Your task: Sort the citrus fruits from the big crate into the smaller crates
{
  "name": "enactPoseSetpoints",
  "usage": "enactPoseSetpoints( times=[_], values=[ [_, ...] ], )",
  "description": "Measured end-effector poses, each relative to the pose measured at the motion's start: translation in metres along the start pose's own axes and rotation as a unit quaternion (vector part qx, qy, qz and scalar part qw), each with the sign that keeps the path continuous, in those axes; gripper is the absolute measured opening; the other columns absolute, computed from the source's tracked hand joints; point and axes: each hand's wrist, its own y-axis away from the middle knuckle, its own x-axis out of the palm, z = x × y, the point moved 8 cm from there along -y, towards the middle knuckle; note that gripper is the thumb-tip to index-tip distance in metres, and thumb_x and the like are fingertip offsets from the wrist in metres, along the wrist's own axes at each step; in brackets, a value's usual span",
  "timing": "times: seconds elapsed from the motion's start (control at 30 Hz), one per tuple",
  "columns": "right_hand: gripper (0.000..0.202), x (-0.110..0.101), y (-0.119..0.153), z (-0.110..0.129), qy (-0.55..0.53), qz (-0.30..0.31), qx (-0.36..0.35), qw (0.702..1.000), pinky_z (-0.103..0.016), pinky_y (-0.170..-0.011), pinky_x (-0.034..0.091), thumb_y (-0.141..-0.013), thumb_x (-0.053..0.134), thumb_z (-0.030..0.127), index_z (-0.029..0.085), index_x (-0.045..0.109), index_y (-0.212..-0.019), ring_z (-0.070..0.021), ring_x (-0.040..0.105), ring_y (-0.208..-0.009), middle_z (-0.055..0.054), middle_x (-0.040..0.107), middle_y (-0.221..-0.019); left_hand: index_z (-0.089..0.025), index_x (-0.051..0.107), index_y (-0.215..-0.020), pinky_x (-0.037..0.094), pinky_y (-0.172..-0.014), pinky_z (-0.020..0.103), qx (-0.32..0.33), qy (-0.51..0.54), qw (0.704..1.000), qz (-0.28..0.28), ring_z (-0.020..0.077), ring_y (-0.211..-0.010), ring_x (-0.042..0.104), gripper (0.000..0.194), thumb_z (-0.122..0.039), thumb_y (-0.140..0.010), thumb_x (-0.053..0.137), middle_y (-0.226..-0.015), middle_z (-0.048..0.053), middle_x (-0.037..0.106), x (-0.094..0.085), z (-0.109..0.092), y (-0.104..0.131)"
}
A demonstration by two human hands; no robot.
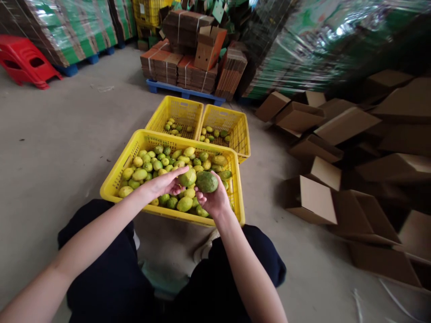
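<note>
In my left hand point(171, 181) is a yellow-green lemon point(187, 177), held between thumb and fingers. My right hand point(215, 199) cups a darker green lemon point(206, 182) right beside it. Both hands are over a large yellow plastic crate point(238, 188) filled with loose lemons point(157, 165), some yellow and some green. Two smaller-looking yellow crates stand against its far side, the left one point(158, 112) and the right one point(243, 134). Each has several lemons on its floor.
A blue pallet point(185, 93) with bundled flat cartons point(198, 74) stands beyond the crates. Many open cardboard boxes point(316, 199) lie heaped on the right. A red stool point(28, 60) is at the far left. Wrapped stacks point(77, 27) line the back.
</note>
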Motion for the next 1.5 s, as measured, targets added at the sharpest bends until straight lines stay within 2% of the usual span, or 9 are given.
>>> enactPoseSetpoints(
  times=[0.13,0.33,0.57,0.7,0.83,0.97,1.2,1.37,1.5],
  values=[
    [0.049,-0.005,-0.005,0.000,-0.010,0.007,-0.004,1.000,-0.019,-0.031,0.041,-0.094,0.039,0.061,0.019,0.060,-0.079,-0.0127,0.052,-0.039,-0.005,0.063,-0.056,-0.019,0.071,-0.079,0.039,-0.049,0.023,0.024,0.016,1.000,-0.002,0.0093,-0.052,0.052,0.034,-0.053,-0.081,0.069,-0.069,0.003,0.067,-0.003,0.000,-0.003],
    [0.046,-0.004,-0.008,0.003,-0.008,0.034,-0.035,0.999,-0.020,-0.033,0.043,-0.090,0.048,0.061,0.019,0.062,-0.079,-0.0127,0.053,-0.041,-0.005,0.065,-0.059,-0.016,0.076,-0.096,0.048,-0.053,0.025,0.023,0.035,0.999,0.025,0.0129,-0.056,0.060,0.042,-0.055,-0.083,0.066,-0.080,0.008,0.074,-0.005,0.005,-0.009],
    [0.039,0.000,0.002,0.004,-0.047,-0.012,-0.066,0.997,-0.022,-0.044,0.052,-0.093,0.048,0.050,0.016,0.066,-0.084,-0.0158,0.061,-0.051,-0.008,0.068,-0.062,-0.017,0.066,-0.119,0.054,-0.062,0.028,0.017,0.024,0.999,-0.043,0.0134,-0.059,0.063,0.042,-0.044,-0.087,0.066,-0.090,0.008,0.074,-0.007,-0.001,-0.001],
    [0.019,0.004,0.009,0.018,-0.057,0.022,-0.187,0.980,-0.029,-0.067,0.059,-0.080,0.069,0.032,0.024,0.067,-0.098,-0.0173,0.069,-0.075,-0.001,0.074,-0.085,-0.024,0.057,-0.126,0.057,-0.079,0.031,0.170,-0.055,0.976,-0.121,0.0138,-0.075,0.069,0.058,-0.030,-0.073,0.081,-0.114,0.007,0.067,-0.017,-0.028,0.013],
    [0.051,0.007,0.019,0.036,0.046,0.029,-0.337,0.940,-0.035,-0.088,0.056,-0.063,0.083,0.021,0.031,0.064,-0.110,-0.0186,0.068,-0.094,0.002,0.072,-0.104,-0.024,0.054,-0.119,0.057,-0.083,0.034,0.321,-0.140,0.921,-0.169,0.0163,-0.088,0.067,0.065,-0.032,-0.063,0.088,-0.130,0.008,0.057,-0.020,-0.049,0.028],
    [0.061,0.008,0.033,0.056,0.143,-0.014,-0.492,0.859,-0.035,-0.098,0.051,-0.051,0.089,0.014,0.029,0.064,-0.105,-0.0198,0.064,-0.103,0.002,0.069,-0.106,-0.024,0.054,-0.112,0.055,-0.088,0.034,0.375,-0.186,0.893,-0.168,0.0193,-0.098,0.063,0.061,-0.037,-0.063,0.089,-0.124,0.007,0.061,-0.010,-0.052,0.037],
    [0.053,0.007,0.036,0.057,0.135,-0.023,-0.501,0.855,-0.034,-0.092,0.054,-0.055,0.088,0.016,0.030,0.060,-0.097,-0.0186,0.063,-0.100,0.002,0.065,-0.106,-0.024,0.059,-0.114,0.055,-0.084,0.033,0.391,-0.210,0.882,-0.158,0.0191,-0.093,0.064,0.058,-0.042,-0.067,0.087,-0.120,0.007,0.064,0.003,-0.053,0.042],
    [0.051,0.010,0.044,0.059,0.135,-0.015,-0.516,0.846,-0.031,-0.091,0.054,-0.055,0.088,0.015,0.031,0.060,-0.095,-0.0167,0.063,-0.101,0.004,0.066,-0.103,-0.023,0.064,-0.117,0.053,-0.092,0.036,0.413,-0.240,0.862,-0.171,0.0255,-0.112,0.061,0.057,-0.040,-0.068,0.088,-0.121,0.010,0.067,0.000,-0.060,0.045],
    [0.051,0.006,0.043,0.061,0.144,-0.021,-0.517,0.843,-0.032,-0.089,0.054,-0.056,0.088,0.015,0.029,0.063,-0.099,-0.0181,0.064,-0.102,0.003,0.068,-0.107,-0.022,0.065,-0.120,0.054,-0.093,0.036,0.404,-0.217,0.876,-0.152,0.0257,-0.113,0.062,0.059,-0.039,-0.067,0.088,-0.124,0.011,0.066,0.001,-0.061,0.043]
  ],
)
